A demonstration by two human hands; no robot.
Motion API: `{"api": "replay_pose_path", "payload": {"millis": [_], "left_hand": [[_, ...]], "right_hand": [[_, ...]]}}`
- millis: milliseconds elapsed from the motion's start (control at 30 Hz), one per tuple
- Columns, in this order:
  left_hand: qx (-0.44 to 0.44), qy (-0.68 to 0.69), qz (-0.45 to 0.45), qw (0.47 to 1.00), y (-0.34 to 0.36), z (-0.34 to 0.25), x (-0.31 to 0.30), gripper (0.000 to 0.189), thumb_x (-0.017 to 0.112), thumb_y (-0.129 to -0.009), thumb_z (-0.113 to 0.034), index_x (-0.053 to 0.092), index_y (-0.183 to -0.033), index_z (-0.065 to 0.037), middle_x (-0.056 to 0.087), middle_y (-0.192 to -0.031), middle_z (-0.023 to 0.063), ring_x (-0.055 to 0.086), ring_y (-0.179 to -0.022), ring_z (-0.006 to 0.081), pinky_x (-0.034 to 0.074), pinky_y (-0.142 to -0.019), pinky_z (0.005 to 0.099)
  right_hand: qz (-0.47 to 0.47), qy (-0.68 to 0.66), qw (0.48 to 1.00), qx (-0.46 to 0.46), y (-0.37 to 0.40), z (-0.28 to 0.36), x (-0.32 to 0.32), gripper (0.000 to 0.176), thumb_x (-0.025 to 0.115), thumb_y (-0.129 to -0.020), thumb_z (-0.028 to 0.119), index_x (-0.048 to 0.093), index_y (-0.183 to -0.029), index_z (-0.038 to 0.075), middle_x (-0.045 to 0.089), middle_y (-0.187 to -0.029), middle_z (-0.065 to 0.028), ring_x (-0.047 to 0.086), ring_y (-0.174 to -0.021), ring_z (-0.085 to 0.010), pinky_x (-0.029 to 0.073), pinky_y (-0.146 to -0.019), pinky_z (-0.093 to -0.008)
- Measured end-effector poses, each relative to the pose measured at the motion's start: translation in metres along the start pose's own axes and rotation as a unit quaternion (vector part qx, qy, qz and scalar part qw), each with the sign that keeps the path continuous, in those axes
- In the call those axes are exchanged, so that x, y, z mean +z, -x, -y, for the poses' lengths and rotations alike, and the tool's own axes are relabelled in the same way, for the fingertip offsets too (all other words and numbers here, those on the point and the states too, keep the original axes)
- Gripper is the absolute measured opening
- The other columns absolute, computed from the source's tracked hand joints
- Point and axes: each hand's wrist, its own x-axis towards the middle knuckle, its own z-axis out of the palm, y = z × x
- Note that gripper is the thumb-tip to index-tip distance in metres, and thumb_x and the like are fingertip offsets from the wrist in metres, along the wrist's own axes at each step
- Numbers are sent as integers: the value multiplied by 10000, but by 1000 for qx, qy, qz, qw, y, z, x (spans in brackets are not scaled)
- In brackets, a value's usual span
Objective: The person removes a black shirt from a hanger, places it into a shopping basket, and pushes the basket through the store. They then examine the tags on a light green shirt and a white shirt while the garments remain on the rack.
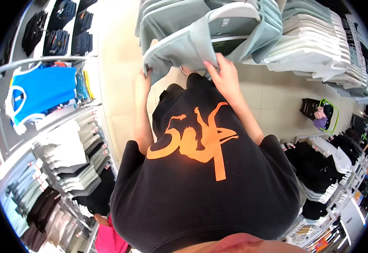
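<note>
A pale grey-green shirt (184, 44) hangs on a white hanger (239, 9) at the front of a row of similar shirts (171, 10). Its near side is drawn out toward me. My left hand (142, 82) is closed on the cloth at the shirt's left edge, with some fingers hidden behind it. On the other side, my right hand (225, 74) grips the cloth below the neck opening between thumb and fingers. A small label (225, 22) shows inside the collar.
White and grey shirts (310, 46) hang to the right. A black basket with a green handle (319, 114) stands on the tiled floor (255, 95). On the left are a blue tank top (44, 88), shelves of folded dark clothes (57, 42) and racks of hanging clothes (66, 156).
</note>
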Motion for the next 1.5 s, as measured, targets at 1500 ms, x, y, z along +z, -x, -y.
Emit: {"api": "replay_pose_path", "payload": {"millis": [1500], "left_hand": [[197, 306, -251, 897, -24, -190, 146, 258, 654, -679, -32, 528, -899, 15, 536, -850, 128, 556, -711, 233, 450, -644, 314]], "right_hand": [[44, -190, 981, -8, 4, -74, -27, 353, 517, -796, 119, 459, -1140, 63, 537, -1079, -88, 540, -887, -206, 456, -679, -285]]}}
